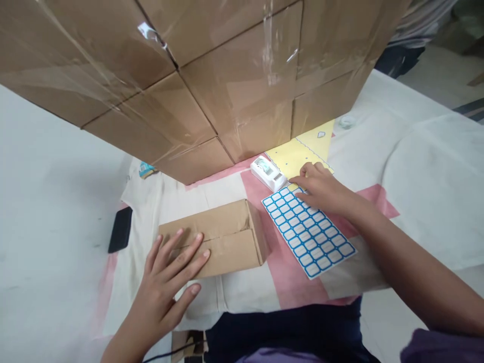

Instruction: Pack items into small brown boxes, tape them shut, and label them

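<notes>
Under my left hand (172, 277) lies a closed brown cardboard box (227, 252). The fingers are spread, their tips resting flat on its top. My right hand (321, 186) is over the upper end of a sheet of blue-bordered blank labels (302, 229), right of the box. Its thumb is at the top row and its index finger points left, with a gap between the two; the other fingers are curled. That hand covers the sheet's upper right corner. A small white tape dispenser (268, 173) sits just left of the right fingertips.
A large stack of taped cardboard boxes (234, 96) rises close behind. A yellow patterned sheet (298, 154) lies under its edge, and a black phone (120, 229) lies far left. A pink-and-white cloth (295, 290) covers the table. Another person's clothing (408, 45) shows at upper right.
</notes>
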The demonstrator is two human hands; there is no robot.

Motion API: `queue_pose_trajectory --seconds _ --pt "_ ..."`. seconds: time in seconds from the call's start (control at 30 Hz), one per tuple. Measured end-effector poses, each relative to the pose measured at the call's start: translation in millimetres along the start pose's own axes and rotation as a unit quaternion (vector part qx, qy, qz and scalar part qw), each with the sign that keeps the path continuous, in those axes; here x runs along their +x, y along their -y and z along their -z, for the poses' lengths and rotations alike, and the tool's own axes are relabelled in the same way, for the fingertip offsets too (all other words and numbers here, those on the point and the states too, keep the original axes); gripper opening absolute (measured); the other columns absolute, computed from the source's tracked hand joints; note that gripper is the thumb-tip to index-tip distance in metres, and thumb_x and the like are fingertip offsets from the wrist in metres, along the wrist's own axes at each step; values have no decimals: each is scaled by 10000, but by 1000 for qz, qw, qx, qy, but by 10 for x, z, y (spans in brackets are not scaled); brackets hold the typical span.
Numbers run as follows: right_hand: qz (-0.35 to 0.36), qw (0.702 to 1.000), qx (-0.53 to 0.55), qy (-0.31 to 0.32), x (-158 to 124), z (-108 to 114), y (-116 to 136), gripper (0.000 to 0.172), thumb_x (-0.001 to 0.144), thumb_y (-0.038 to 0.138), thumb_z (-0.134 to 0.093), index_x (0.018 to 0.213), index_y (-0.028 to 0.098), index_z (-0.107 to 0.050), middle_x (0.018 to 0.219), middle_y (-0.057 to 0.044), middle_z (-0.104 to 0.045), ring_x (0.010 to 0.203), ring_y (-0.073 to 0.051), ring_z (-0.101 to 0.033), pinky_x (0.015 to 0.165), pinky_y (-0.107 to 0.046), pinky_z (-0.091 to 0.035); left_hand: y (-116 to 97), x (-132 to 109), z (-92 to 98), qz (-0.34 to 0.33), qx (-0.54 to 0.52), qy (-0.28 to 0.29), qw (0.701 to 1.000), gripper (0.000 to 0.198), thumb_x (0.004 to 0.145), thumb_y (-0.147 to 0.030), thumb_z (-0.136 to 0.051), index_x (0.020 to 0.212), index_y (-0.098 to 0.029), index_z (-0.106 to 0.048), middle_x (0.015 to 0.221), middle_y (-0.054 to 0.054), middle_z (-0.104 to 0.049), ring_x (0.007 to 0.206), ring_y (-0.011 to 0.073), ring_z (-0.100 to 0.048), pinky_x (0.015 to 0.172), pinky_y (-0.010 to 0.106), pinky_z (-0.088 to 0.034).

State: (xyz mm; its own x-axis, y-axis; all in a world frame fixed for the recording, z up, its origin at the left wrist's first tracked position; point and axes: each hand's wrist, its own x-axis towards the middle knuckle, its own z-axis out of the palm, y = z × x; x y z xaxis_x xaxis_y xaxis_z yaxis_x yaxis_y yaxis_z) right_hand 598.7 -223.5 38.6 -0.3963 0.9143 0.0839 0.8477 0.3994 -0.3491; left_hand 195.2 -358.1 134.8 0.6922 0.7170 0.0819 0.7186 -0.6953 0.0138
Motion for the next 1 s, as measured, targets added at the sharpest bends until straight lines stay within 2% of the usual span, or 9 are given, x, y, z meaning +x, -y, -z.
queue_pose_trajectory --seconds 0.17,0.33,0.47,0.57,0.7,0.8,1.0 --pt "-15 999 37 21 27 -81 -81 169 847 219 -607 999 183 -671 1101 -140 -535 1040 -322 -486 897 -465 -451 30 -17 -66 1 16 -35 999 656 899 -219 -574 1535 -249 -415 1609 62 -418 1544 351 -237 1252 559 -138" --pt "-14 999 39 19 27 -75 -47 347 851 211 -585 1193 197 -644 1199 -148 -534 1114 -351 -468 938 -500 -430 -52 -14 -91 4 46 -77 996 662 879 -210 -601 1522 -232 -443 1530 102 -521 1529 315 -295 1253 547 -154" --pt "-10 999 35 22 20 -84 -36 310 845 203 -581 1143 201 -668 1181 -142 -531 1095 -342 -474 938 -495 -430 -143 19 -50 21 67 -128 989 674 885 -231 -585 1535 -164 -418 1405 140 -633 1512 294 -338 1240 525 -191" --pt "-9 999 35 18 18 -107 -29 296 834 183 -576 1116 191 -666 1184 -140 -531 1093 -336 -477 934 -484 -433 -168 26 -27 35 81 -147 985 638 890 -256 -568 1511 -156 -461 1370 136 -660 1504 296 -352 1230 511 -205" --pt "-1 1000 30 8 24 -130 -24 357 851 220 -570 1199 214 -648 1208 -139 -522 1122 -351 -461 937 -502 -426 -162 7 -46 43 86 -146 985 602 891 -270 -567 1480 -164 -507 1385 134 -650 1483 303 -383 1221 508 -218" --pt "0 999 31 9 30 -134 -20 341 842 229 -573 1175 218 -647 1198 -140 -521 1116 -355 -460 932 -507 -425 -173 6 -72 44 87 -151 984 605 891 -274 -567 1484 -179 -504 1420 115 -627 1473 309 -395 1221 513 -223" --pt "-12 998 67 7 26 -89 8 180 764 173 -579 938 208 -552 1078 -124 -573 1023 -323 -504 870 -453 -437 -282 23 -70 36 100 -205 973 691 856 -250 -546 1537 -245 -425 1642 -17 -351 1505 329 -298 1210 545 -240"
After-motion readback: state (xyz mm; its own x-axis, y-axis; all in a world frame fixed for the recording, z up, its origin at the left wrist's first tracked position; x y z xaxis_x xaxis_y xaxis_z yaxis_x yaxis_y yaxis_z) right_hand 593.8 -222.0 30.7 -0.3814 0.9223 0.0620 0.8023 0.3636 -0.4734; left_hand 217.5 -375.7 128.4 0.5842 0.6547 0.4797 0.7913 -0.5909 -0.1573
